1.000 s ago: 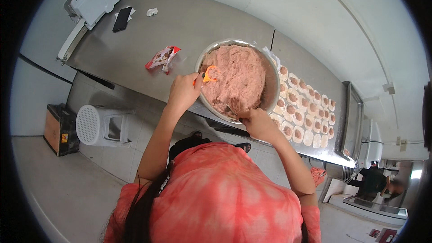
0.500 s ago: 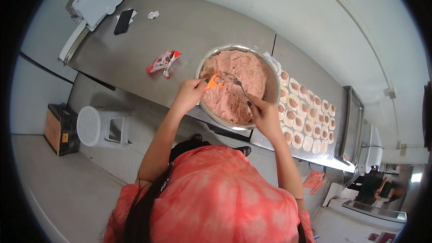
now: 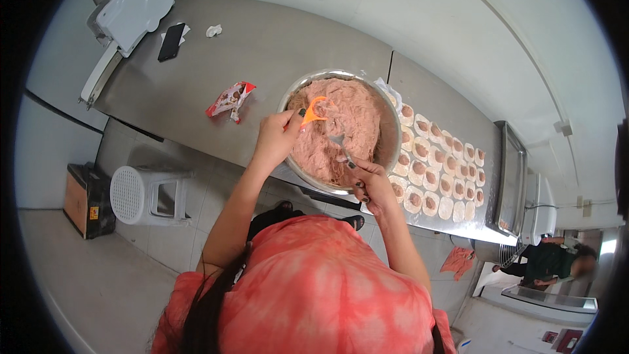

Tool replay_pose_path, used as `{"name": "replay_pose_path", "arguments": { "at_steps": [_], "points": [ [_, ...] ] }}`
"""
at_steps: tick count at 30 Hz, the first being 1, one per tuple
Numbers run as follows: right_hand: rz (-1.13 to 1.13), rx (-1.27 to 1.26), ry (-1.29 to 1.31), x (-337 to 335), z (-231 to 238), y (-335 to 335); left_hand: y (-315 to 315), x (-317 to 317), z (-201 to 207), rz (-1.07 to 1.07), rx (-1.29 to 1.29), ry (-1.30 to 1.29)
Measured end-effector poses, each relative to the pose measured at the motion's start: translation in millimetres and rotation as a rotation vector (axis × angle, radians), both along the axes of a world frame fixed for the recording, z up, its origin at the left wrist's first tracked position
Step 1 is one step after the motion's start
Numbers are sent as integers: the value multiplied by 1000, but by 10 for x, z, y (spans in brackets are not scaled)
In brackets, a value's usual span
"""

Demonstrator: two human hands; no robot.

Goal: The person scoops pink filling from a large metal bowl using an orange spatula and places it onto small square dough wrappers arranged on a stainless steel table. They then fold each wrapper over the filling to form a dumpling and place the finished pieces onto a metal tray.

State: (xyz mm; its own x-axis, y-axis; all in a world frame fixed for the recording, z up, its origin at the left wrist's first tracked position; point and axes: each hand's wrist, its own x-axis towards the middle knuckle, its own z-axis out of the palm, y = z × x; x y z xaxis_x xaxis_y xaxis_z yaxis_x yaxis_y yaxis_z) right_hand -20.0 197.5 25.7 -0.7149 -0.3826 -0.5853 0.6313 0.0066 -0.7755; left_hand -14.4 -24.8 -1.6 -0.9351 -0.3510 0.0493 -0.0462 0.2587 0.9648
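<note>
A large round metal bowl holds a mass of pale pink minced meat. Over the meat's left side, my left hand grips an orange plastic tool with a wide, rounded head. My right hand is closed round the handle of a small metal fork, whose head is over the meat near the bowl's middle. Right of the bowl, flat round dough wrappers lie in rows, most topped with a dab of meat.
An opened red and white packet lies left of the bowl. Farther left are a dark phone and a white machine. A metal tray stands at the table's right end. A white stool is on the floor; another person is far right.
My right hand and the fork have drawn down and left, away from the orange tool. My left hand stays by the bowl's left side. The view has shifted slightly.
</note>
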Motion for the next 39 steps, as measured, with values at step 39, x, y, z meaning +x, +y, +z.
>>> {"name": "replay_pose_path", "arguments": {
  "at_steps": [39],
  "points": [
    [505,1424,1710,146,-179,-15,141,82,-56,-97,252,-197]
  ]
}}
